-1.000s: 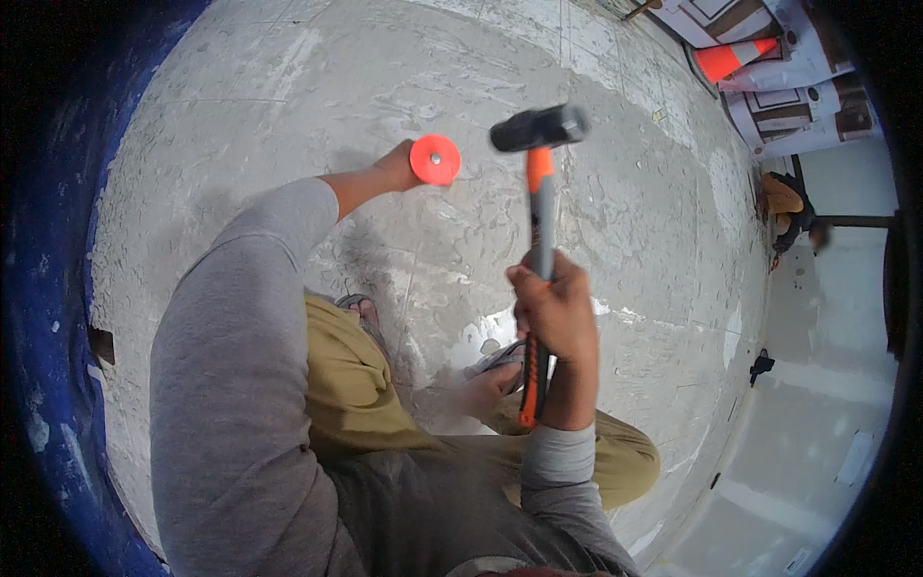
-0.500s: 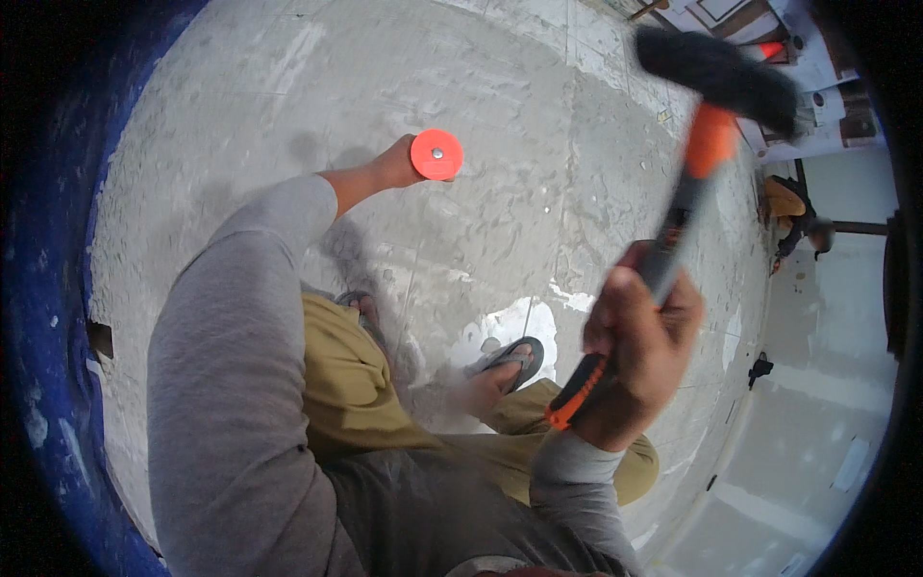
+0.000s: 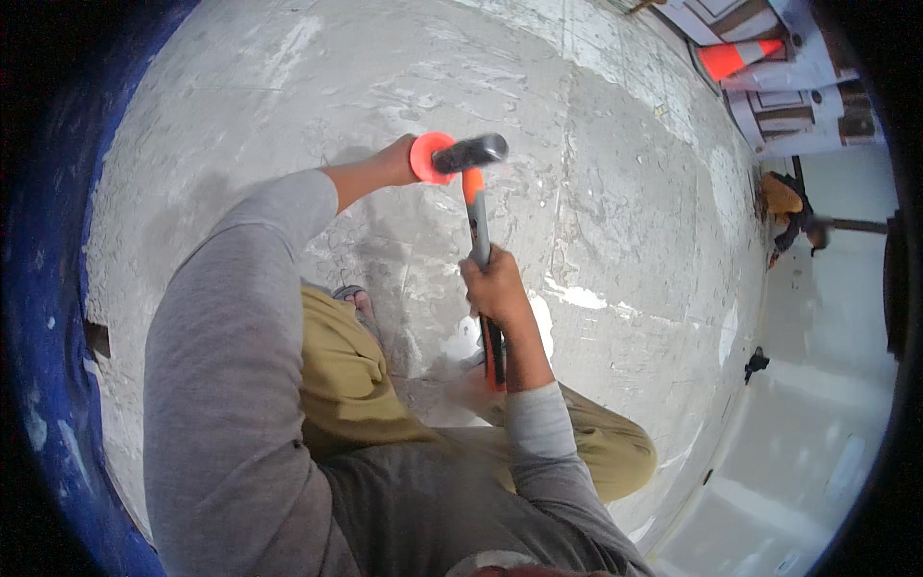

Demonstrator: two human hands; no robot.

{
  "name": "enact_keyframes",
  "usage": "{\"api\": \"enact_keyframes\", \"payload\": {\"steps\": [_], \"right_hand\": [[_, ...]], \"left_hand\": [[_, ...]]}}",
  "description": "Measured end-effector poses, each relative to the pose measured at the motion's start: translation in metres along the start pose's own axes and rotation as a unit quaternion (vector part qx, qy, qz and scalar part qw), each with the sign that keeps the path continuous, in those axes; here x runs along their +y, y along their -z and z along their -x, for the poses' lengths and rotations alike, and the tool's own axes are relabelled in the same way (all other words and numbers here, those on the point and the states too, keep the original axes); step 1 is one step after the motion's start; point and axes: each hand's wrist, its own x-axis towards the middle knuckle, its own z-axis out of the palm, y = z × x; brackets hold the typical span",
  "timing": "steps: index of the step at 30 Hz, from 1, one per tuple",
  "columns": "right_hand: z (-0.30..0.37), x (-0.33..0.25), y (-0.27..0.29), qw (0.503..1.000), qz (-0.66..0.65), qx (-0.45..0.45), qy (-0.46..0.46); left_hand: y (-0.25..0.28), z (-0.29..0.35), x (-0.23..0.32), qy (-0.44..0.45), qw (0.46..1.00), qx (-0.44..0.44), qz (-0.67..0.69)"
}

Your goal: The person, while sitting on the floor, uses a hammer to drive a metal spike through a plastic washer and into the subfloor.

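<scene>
My left hand (image 3: 396, 162) is wrapped round a chisel beneath its round orange hand guard (image 3: 420, 162). The guard and the hand hide the shaft and blade. In my right hand (image 3: 500, 287) is a hammer (image 3: 471, 152) with a dark steel head and a grey, black and orange handle, gripped partway along. The hammer head lies over the middle of the guard, where the chisel's metal end is hidden. From this angle I cannot tell whether they touch.
Rough grey floor (image 3: 625, 221) with pale patches surrounds my bent legs. Blue sheeting (image 3: 48, 269) runs along the left. Far right are an orange and white traffic cone (image 3: 723, 62), printed boxes (image 3: 793, 125), another person (image 3: 793, 207) bent low, and a pale patched wall (image 3: 798, 423).
The hammer has swung down and left from its raised place at upper right onto the chisel's guard, my right hand moving with it. My left hand and the chisel stay nearly still.
</scene>
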Motion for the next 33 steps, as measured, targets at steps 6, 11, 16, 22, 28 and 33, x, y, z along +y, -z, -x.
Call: {"api": "enact_keyframes", "payload": {"steps": [6, 11, 16, 22, 28, 33], "right_hand": [[0.035, -0.059, 0.049, 0.994, -0.097, -0.009, -0.057], [0.056, -0.124, 0.096, 0.960, -0.201, 0.151, 0.123], [0.021, -0.102, 0.064, 0.929, -0.264, 0.191, 0.174], [0.001, -0.012, 0.011, 0.987, -0.080, -0.051, -0.130], [0.037, 0.016, 0.030, 0.969, -0.189, -0.025, -0.159], [0.038, 0.015, 0.044, 0.966, -0.213, 0.020, -0.143]], "left_hand": [[-0.012, 0.000, -0.017, 0.064, 0.995, -0.040, -0.062], [-0.001, -0.005, -0.013, 0.063, 0.997, -0.032, -0.021], [0.003, -0.007, -0.012, 0.067, 0.996, -0.057, -0.019], [-0.002, 0.015, -0.054, 0.045, 0.977, -0.086, -0.187], [0.046, 0.028, -0.068, 0.147, 0.971, -0.013, -0.190], [0.051, -0.005, -0.018, 0.167, 0.978, 0.127, 0.014]]}}
